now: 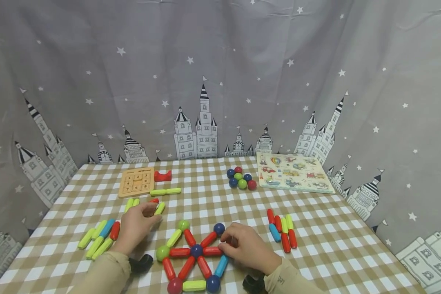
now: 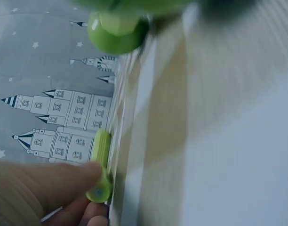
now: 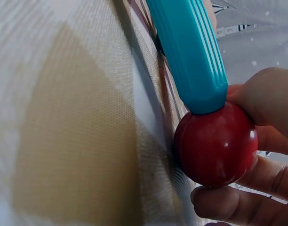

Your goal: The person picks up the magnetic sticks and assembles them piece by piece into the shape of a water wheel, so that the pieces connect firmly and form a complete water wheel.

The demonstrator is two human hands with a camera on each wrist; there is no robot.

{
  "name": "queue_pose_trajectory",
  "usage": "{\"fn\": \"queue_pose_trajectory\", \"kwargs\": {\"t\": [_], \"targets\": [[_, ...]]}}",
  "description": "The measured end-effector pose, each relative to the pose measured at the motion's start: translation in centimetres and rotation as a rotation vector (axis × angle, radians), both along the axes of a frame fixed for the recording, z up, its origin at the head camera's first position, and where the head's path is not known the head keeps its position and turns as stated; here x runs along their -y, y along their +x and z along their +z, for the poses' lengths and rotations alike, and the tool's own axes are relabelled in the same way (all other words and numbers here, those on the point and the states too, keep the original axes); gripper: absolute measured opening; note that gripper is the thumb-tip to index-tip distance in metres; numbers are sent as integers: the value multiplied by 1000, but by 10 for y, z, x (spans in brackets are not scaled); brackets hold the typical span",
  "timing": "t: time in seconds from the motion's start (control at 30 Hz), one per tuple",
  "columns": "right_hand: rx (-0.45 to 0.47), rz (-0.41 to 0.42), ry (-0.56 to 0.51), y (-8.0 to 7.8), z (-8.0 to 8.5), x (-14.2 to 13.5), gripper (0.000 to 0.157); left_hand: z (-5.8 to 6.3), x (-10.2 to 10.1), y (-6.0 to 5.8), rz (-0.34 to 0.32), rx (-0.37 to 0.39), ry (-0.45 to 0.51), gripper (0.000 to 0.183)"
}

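Near the tabletop's (image 1: 316, 228) edge, my right hand (image 1: 248, 247) pinches a red ball (image 3: 214, 143) against the blue stick (image 3: 191, 52); my left hand (image 1: 136, 226) pinches a green stick (image 2: 100, 165).

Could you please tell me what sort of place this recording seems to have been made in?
Probably a play table set up at home or in a small recording corner: a checked tablecloth, a star-and-castle curtain as backdrop, and children's toys such as the magnetic stick-and-ball shape and a vehicle peg puzzle.
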State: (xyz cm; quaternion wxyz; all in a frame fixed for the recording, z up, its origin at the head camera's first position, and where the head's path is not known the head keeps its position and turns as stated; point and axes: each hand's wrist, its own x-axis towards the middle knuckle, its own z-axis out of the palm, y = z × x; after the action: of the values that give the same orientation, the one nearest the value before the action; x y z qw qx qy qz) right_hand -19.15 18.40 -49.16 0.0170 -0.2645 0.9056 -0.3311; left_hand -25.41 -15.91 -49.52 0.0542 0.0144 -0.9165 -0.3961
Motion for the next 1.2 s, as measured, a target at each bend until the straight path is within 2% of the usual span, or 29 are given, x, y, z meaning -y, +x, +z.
{"fn": "queue_pose_trajectory", "kwargs": {"t": [0.17,0.3,0.43,0.57,0.73,0.83,1.0,1.2], "targets": [[-34,5,4,1,-3,2,9,-8,0,1,38,-62,-1,36],[-40,13,8,0,-2,2,8,-8,0,2,19,-25,43,35],[-21,12,8,1,0,1,9,-4,-3,2,-50,25,84,37],[-14,20,2,1,0,1,10,4,-15,4,-141,11,94,33],[-13,23,-1,1,0,2,11,18,-37,7,-294,11,93,26],[-18,22,-2,1,-1,2,10,24,-46,7,-390,22,46,24],[-20,30,-2,1,-2,3,9,23,-50,4,-523,-11,-40,26],[-15,31,-6,0,-2,2,11,16,-56,2,-580,-87,-87,29]]}}
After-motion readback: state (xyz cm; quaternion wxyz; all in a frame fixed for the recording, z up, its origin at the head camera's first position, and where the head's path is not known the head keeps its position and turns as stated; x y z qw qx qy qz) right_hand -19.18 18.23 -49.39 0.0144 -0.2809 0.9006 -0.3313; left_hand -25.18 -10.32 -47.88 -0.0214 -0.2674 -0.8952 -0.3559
